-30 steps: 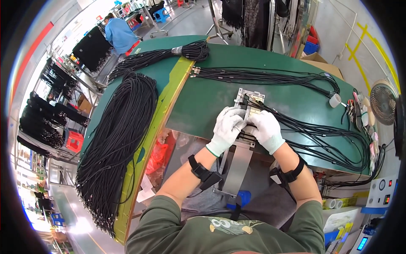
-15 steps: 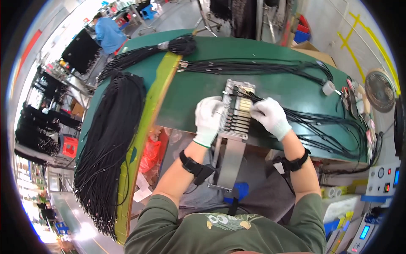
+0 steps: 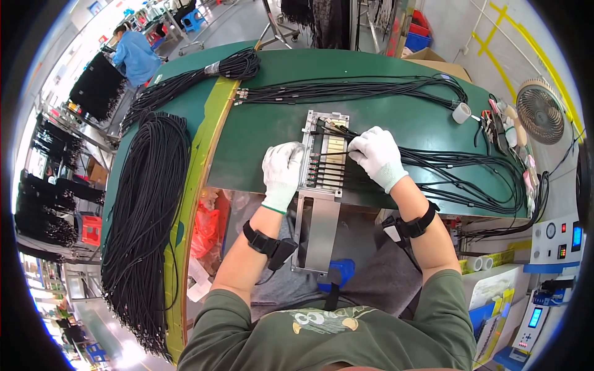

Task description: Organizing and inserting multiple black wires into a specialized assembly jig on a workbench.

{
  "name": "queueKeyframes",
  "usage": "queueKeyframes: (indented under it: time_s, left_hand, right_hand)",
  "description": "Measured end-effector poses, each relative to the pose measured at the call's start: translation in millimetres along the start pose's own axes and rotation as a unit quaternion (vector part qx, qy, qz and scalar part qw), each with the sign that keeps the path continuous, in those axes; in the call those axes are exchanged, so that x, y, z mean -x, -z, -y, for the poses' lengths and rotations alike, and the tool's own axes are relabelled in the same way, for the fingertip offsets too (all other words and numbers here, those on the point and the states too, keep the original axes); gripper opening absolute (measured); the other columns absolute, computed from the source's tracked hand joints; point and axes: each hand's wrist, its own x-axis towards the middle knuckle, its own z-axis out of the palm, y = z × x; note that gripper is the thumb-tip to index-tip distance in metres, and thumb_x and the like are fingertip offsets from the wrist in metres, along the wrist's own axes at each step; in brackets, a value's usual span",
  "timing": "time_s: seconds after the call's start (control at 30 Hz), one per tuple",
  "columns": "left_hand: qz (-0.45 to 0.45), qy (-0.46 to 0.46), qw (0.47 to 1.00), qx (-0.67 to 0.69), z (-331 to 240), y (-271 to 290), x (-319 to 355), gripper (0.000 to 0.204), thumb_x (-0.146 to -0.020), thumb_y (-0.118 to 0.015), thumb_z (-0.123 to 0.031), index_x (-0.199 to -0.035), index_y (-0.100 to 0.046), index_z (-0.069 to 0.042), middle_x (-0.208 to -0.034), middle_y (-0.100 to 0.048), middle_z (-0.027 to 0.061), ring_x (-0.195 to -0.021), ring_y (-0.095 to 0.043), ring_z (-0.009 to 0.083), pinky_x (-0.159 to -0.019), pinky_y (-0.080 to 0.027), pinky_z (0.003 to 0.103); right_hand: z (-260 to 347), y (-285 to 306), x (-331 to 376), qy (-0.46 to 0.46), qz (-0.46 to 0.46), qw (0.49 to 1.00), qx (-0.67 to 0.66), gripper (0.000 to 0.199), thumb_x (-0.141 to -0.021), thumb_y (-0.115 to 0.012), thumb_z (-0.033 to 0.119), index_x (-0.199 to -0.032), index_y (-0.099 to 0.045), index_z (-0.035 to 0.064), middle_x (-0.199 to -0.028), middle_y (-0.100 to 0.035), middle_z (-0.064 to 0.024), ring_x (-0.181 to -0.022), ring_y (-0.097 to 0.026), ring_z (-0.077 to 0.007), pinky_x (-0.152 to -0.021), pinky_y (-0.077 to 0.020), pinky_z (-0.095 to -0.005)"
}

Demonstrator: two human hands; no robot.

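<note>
A narrow metal fixture (image 3: 344,117) with a row of slots stands at the near edge of the green table. Several black cables (image 3: 327,175) lie side by side across its lower half, their ends toward its left side. My right hand (image 3: 376,159), in a white glove, pinches a black cable just right of the fixture; that cable spans the slots above the others. My left hand (image 3: 283,169), gloved too, is beside the fixture's left edge with fingers curled together. Whatever its fingertips hold, if anything, cannot be made out. More loose cables (image 3: 458,162) run rightward from the fixture.
A large heap of black cables (image 3: 145,185) lies left of a yellow-green divider (image 3: 209,133). Another cable bundle (image 3: 371,89) stretches across the back, near a white roll (image 3: 461,112). Hand tools (image 3: 489,128) and a fan (image 3: 540,111) are at the right.
The whole view has shifted, moving the scene leftward in the picture. My right hand is slightly farther up along the fixture, and a cable now shows stretched across the slots to it.
</note>
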Motion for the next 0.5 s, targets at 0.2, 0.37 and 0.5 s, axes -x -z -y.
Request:
queueKeyframes:
  time_s: [0.2, 0.37, 0.5]
  left_hand:
    - [0.037, 0.030, 0.999, 0.019, -4.0, 5.8, -0.8, 0.020, -0.092, -0.064, -0.021, -0.104, -0.072, -0.007, -0.108, -0.070, 0.0142, -0.105, -0.063, 0.0309, -0.092, -0.050, 0.039]
    - [0.051, -0.019, 0.996, 0.067, -31.5, 3.5, -4.9, 0.021, -0.086, -0.069, -0.029, -0.103, -0.076, -0.019, -0.119, -0.067, 0.0157, -0.114, -0.058, 0.0353, -0.101, -0.044, 0.046]
    - [0.124, -0.159, 0.971, -0.131, -43.2, 4.3, -4.9, 0.030, -0.087, -0.066, -0.037, -0.112, -0.075, -0.023, -0.141, -0.051, 0.0208, -0.129, -0.045, 0.0423, -0.112, -0.031, 0.052]
  right_hand:
    - [0.3, -1.7, 0.8, 0.009, 0.011, 1.000, 0.018, 0.010, -0.077, -0.074, 0.023, -0.082, -0.068, 0.0178, -0.079, -0.063, 0.0003, -0.089, -0.058, -0.0239, -0.079, -0.0455, -0.0375]
    - [1.8, -4.4, 2.5, 0.006, 0.002, 1.000, 0.023, 0.011, -0.077, -0.074, 0.026, -0.082, -0.068, 0.0176, -0.080, -0.063, 0.0004, -0.091, -0.058, -0.0237, -0.079, -0.0454, -0.0378]
    - [0.2, -7.3, 1.8, -0.012, 0.026, 1.000, 0.010, 0.014, -0.078, -0.073, 0.029, -0.085, -0.069, 0.0173, -0.082, -0.064, 0.0004, -0.093, -0.058, -0.0243, -0.080, -0.0458, -0.0385]
